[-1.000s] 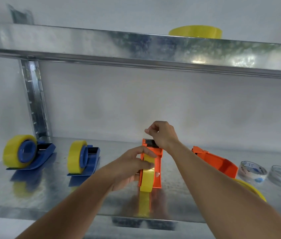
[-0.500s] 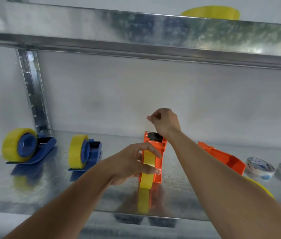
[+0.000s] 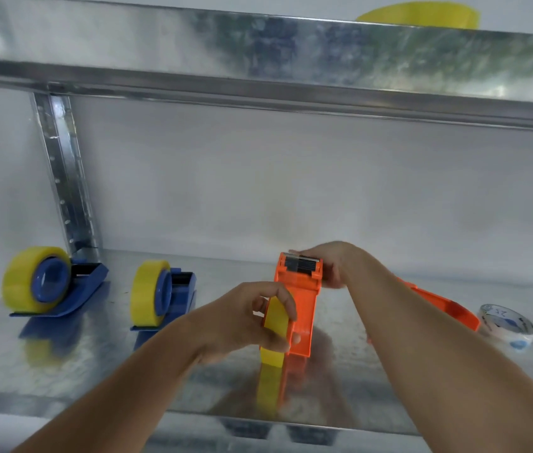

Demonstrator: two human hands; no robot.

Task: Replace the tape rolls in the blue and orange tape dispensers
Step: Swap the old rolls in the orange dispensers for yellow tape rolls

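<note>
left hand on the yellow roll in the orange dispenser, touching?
Touching. The head view shows the left hand wrapped over the yellow roll in the orange dispenser, fingers on its rim.

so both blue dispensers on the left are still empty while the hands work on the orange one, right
Not quite. In the head view both blue dispensers already carry yellow tape rolls. The rest holds: the left hand and right hand are on the orange dispenser.

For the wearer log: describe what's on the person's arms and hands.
Both forearms are bare as far as the frame shows, no sleeves in view. The left hand and right hand wear no gloves. No watch, bracelet or ring is visible. Nothing else is worn on either wrist.
</note>
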